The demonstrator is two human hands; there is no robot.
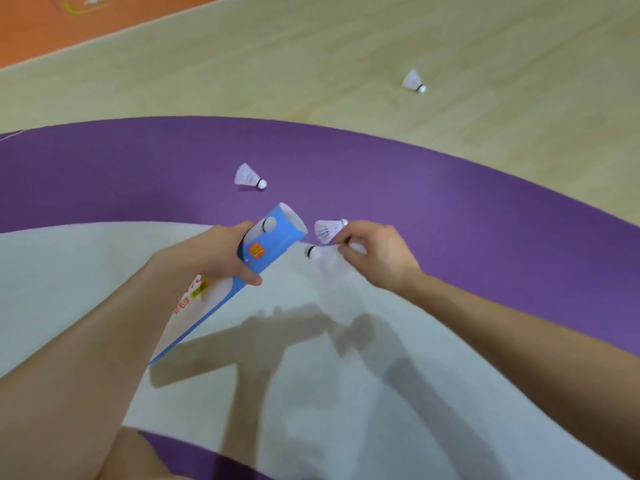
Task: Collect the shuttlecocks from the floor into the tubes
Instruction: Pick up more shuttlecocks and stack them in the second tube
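The left hand [214, 258] is wrapped around the blue-and-white tube [277, 237] about a third of the way down from its mouth, thumb on top and fingers curled underneath. The tube tilts up and away from the person, with its open mouth at the far end. Just right of the mouth, the right hand [381, 258] pinches a motion-blurred shuttlecock [317, 252] by its feather skirt; the black-ringed cork points at the tube and sits close to its rim but apart from it. A second shuttlecock [328, 231] lies just beyond that one, still right of the mouth, its cork against the right hand's fingertips; whether those fingers hold it or it rests on the floor cannot be told. A third shuttlecock [249, 176] lies on its side on the purple floor band [450, 209] beyond the mouth. A fourth shuttlecock [414, 81] lies well beyond and to the right of the tube, on the pale wooden floor [311, 81].
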